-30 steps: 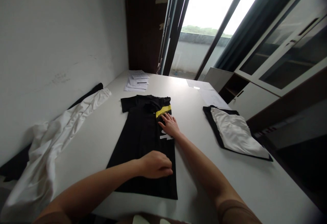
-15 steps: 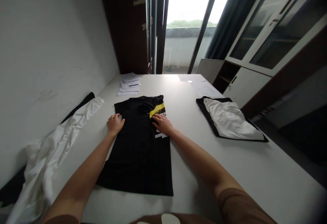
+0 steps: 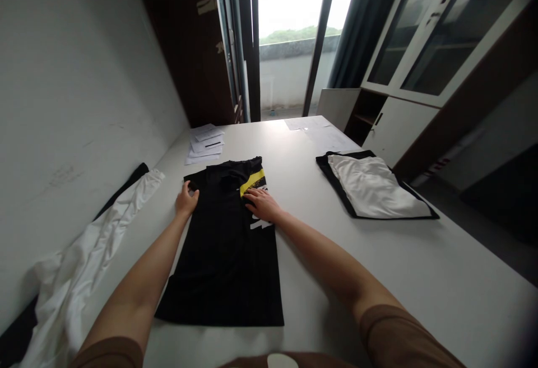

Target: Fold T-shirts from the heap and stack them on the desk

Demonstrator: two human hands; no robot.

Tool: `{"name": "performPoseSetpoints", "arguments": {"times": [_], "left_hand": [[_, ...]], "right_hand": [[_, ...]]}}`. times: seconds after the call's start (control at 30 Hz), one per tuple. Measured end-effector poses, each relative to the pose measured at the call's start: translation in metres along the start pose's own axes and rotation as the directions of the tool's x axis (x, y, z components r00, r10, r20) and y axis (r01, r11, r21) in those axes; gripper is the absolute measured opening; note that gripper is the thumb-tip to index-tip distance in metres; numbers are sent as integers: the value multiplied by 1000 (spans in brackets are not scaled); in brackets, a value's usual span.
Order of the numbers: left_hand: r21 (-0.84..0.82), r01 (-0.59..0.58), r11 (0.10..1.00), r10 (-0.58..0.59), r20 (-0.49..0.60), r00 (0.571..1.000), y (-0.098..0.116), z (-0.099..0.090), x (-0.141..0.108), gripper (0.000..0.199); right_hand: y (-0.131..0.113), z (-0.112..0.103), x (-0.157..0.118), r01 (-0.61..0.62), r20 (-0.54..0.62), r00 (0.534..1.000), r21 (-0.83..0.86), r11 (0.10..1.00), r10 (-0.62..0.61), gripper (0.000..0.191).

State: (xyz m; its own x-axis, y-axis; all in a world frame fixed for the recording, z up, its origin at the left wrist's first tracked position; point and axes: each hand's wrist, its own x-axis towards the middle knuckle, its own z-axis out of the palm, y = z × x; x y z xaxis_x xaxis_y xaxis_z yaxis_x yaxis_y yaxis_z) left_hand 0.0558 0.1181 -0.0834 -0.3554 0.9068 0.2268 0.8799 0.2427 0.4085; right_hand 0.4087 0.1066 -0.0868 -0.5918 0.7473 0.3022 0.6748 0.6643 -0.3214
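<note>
A black T-shirt (image 3: 227, 261) with a yellow band and white print lies partly folded on the white table, its hem toward me. My left hand (image 3: 186, 200) is at its left edge near the sleeve, thumb and fingers curled round a bit of the dark cloth. Across the yellow and white print rests my right hand (image 3: 263, 205), palm down with its fingers stretched out. It presses on the shirt and holds nothing. Part of the print is hidden under that hand.
Folded white and black clothes (image 3: 378, 186) lie on the right of the table (image 3: 336, 278). Crumpled white and black garments (image 3: 79, 267) lie along the wall at left. Paper sheets (image 3: 205, 145) sit at the far left, more sheets (image 3: 323, 135) at the far right.
My left hand has moved slightly up along the shirt's edge and its fingers have closed on the cloth by the sleeve. The right hand stays on the print. The view has shifted slightly.
</note>
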Motion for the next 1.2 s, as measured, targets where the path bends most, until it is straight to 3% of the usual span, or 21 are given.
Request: {"name": "performPoseSetpoints", "arguments": {"times": [0.13,0.27,0.43,0.6,0.7,0.8,0.9,1.0,1.1,1.2], "left_hand": [[163,-163,973,154,69,986,5,9,2,56],[222,-73,972,59,69,996,8,17,12,51],[131,25,991,-37,96,995,13,20,29,62],[27,51,998,-52,28,998,30,14,33,62],[-156,-122,980,107,-105,989,51,9,25,61],[-288,-348,892,315,-155,936,79,8,11,62],[-364,-461,810,461,-90,883,107,14,-4,66],[-406,-478,779,528,15,849,129,30,-19,67],[-392,-475,787,555,116,824,141,48,-34,65],[-306,-558,771,623,180,761,143,61,-49,59]], "right_hand": [[0,0,0,-1,-3,1000,0,1000,1,45],[1,-1,0,-4,-1,1000,8,1000,4,45],[2,0,-1,2,-12,1000,10,1000,-2,44],[4,3,-1,19,-30,999,19,1000,-18,44],[5,5,0,24,-38,999,25,999,-23,44],[6,6,0,16,-39,999,30,999,-14,44],[6,6,0,8,-41,999,43,999,-7,44],[6,5,0,9,-54,999,60,998,-6,42],[4,4,1,-15,-79,997,82,997,22,36],[5,1,3,-131,-150,978,120,984,148,24]]}}
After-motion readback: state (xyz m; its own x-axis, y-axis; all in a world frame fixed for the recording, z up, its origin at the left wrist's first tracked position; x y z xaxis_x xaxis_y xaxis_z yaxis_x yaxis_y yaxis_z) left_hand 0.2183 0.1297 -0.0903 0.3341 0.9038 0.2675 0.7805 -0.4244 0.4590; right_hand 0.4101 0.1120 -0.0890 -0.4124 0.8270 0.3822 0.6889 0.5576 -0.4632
